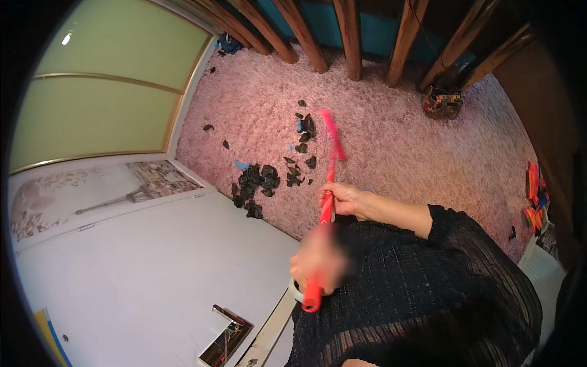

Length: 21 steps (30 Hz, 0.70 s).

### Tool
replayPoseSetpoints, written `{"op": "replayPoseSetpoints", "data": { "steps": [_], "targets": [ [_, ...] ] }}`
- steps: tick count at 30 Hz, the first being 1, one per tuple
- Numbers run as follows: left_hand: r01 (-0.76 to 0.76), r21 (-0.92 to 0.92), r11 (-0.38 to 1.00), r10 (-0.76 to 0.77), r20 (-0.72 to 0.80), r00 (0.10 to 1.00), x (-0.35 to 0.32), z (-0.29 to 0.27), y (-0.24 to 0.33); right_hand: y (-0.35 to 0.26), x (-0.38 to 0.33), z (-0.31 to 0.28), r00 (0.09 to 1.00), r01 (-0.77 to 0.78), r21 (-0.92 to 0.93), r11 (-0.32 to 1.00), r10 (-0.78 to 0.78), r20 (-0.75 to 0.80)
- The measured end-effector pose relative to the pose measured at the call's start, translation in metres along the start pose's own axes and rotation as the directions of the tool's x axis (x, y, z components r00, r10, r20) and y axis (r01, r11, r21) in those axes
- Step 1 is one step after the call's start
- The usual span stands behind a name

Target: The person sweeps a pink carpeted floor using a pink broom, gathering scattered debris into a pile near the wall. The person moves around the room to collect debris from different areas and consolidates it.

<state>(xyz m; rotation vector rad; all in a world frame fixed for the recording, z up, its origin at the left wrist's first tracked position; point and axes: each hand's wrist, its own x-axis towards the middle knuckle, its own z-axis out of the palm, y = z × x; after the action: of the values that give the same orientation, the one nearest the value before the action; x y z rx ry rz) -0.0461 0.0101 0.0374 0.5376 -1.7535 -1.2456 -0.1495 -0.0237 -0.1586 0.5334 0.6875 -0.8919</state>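
Note:
Both my hands are closed round the red handle of a broom [327,211] with a pinkish-red bar-shaped head. My right hand [344,199] grips it partway down, the forearm reaching in from the right. Near the handle's top end is my left hand [315,269], partly blurred, with a pale band at the wrist. The broom head [332,136] is over the pink shaggy carpet [391,140], just right of a scattered line of black scraps [307,126]. A larger heap of black scraps [249,182], with blue bits beside it, lies farther left near the door.
A white door [140,263] with a metal handle [229,324] stands at the left, next to green panels [116,110]. Wooden slats [348,43] line the far side. A patterned basket [443,103] sits by them. Orange and red items [534,196] lie at the right edge.

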Motion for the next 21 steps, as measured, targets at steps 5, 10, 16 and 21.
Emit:
{"op": "replayPoseSetpoints", "data": {
  "steps": [5,10,16,21],
  "targets": [
    [0.412,-0.041,0.910,-0.410,-0.217,0.886,-0.028,0.010,-0.051,-0.024,0.006,-0.088,0.923,0.025,0.201,0.979,0.055,-0.381],
    [0.656,-0.346,0.670,-0.643,0.171,0.747,-0.068,0.006,-0.126,-0.038,0.081,-0.239,0.983,-0.046,0.018,0.999,0.048,-0.180],
    [0.560,-0.143,0.816,-0.570,-0.039,0.821,-0.014,-0.034,-0.048,-0.019,0.052,-0.114,0.987,-0.120,0.102,0.988,0.130,-0.096],
    [0.138,0.088,0.986,-0.149,0.133,0.980,0.005,-0.026,-0.015,0.004,0.040,-0.027,0.984,-0.130,0.083,0.988,0.119,0.133]
  ]
}}
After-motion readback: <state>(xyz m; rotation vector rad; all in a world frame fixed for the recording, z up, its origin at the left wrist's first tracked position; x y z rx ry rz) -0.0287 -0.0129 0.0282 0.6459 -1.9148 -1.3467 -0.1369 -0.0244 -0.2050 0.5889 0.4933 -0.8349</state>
